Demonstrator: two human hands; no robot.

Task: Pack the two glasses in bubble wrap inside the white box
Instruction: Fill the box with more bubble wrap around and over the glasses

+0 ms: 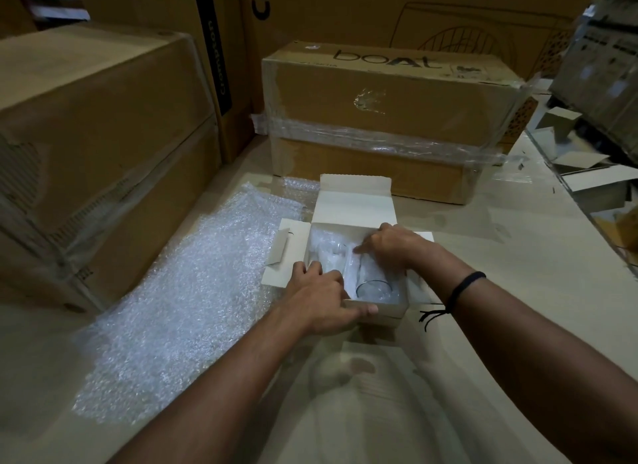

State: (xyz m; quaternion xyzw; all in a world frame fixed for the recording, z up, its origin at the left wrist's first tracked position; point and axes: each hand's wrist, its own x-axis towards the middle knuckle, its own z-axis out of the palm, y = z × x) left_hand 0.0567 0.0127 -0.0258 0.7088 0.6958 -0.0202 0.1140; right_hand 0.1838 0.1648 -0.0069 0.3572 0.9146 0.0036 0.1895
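Observation:
The open white box (348,208) lies on the table in front of me, lid flap folded back. Inside it are two clear glasses lying side by side in bubble wrap: one on the left (329,256), one on the right (374,285) with its round rim facing me. My left hand (321,299) holds the box's near left corner, thumb along the front wall and fingers over the rim. My right hand (393,246) reaches into the box from the right, fingers curled down onto the wrap around the right glass.
A large sheet of bubble wrap (179,301) is spread on the table left of the box. Big cardboard cartons stand at the left (96,146) and behind (390,114). Loose white flat-packed boxes (593,177) lie at the right.

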